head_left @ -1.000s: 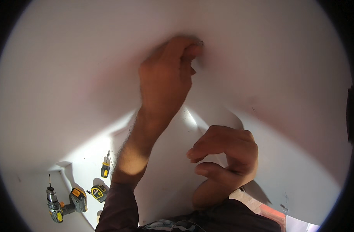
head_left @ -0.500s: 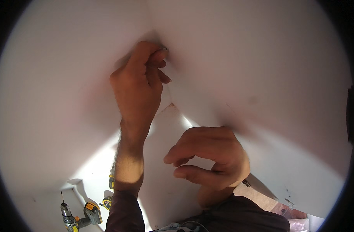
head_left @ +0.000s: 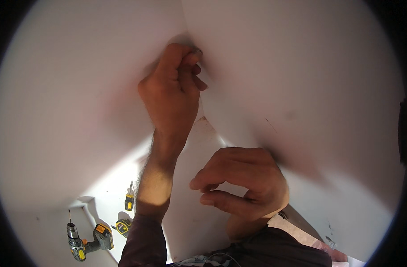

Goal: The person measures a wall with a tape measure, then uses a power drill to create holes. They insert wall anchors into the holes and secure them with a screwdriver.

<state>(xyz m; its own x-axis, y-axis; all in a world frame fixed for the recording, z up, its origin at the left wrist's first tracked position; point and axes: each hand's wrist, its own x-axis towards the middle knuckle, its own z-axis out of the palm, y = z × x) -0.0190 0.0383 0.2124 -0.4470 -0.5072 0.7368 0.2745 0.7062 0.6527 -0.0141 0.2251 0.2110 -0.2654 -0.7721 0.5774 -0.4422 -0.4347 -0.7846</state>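
My left hand (head_left: 172, 84) is raised to the corner where two white panels (head_left: 301, 58) meet. Its thumb and forefinger pinch a small, shiny metal piece (head_left: 197, 51), too little of which shows to name its kind. Lower and to the right, my right hand (head_left: 245, 182) hangs beside the right panel, its fingers curved. A gap shows between thumb and forefinger, with nothing in it.
At lower left lie a cordless drill (head_left: 81, 242) with a bit fitted, a yellow-black screwdriver (head_left: 129, 198) and a tape measure (head_left: 123, 226). Brown and clear wrapping material (head_left: 303, 231) sits at lower right. A sunlit strip crosses the lower panels.
My left hand has shifted slightly right and up in the view, still pinching the metal piece. The screwdriver has come out from behind my left forearm. My right hand has barely moved.
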